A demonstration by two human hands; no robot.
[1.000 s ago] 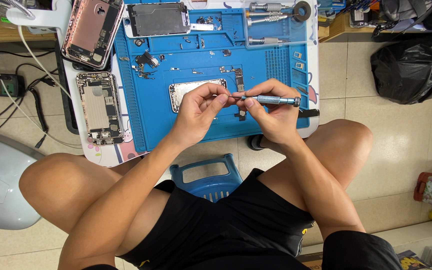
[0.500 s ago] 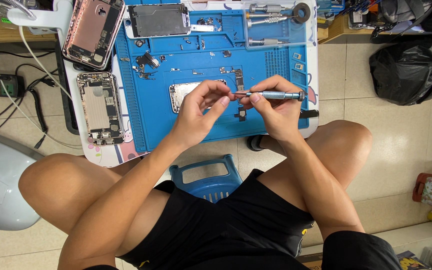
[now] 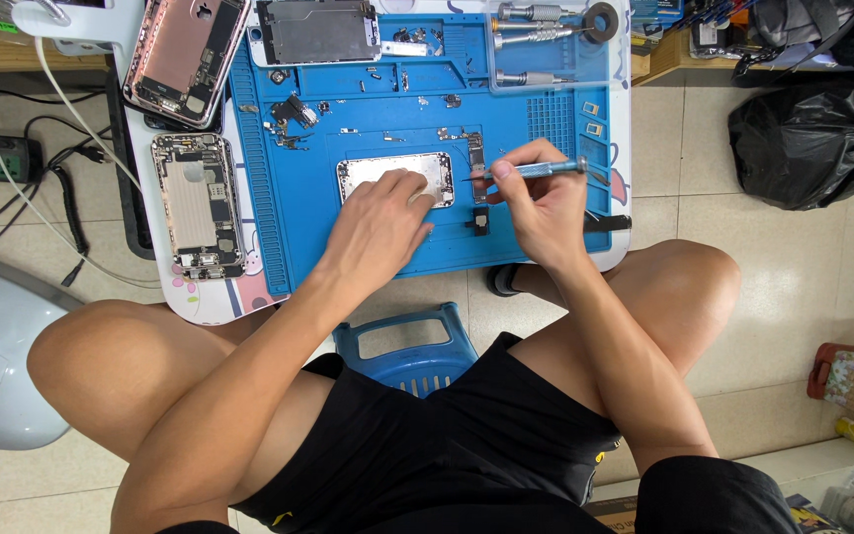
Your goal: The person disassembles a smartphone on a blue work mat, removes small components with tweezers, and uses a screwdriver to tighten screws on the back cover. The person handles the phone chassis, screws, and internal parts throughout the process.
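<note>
The right hand point(image 3: 538, 203) is closed around a slim blue-grey screwdriver point(image 3: 536, 169), pinched between thumb and forefinger, while the left hand point(image 3: 380, 225) lies mostly flat, fingers spread loosely, pressing down on a silver metal plate point(image 3: 394, 177) that sits near the middle of the blue work mat point(image 3: 348, 247) on the tabletop. The screwdriver lies almost level, its long axis running from 9 o'clock to 3 o'clock; the tip points toward 9 o'clock, at the right edge of the plate, and the round cap end points toward 3 o'clock. The plate is a rectangle whose long axis also runs 9 to 3. The main risk is likely the tip: held so flat, it could slip off a small screw and scratch the plate or flick a part away. Tiny screws and brackets point(image 3: 294, 111) are scattered loose across the mat toward 11 o'clock, and a sleeve-free forearm sweeping over them could scatter them onto the floor. Two opened phone bodies point(image 3: 195, 203) lie at 9 and 10 o'clock of the plate, just off the mat's left edge, where a nudge could push them toward the tabletop rim. Whether the tip is seated in anything cannot be told.
</note>
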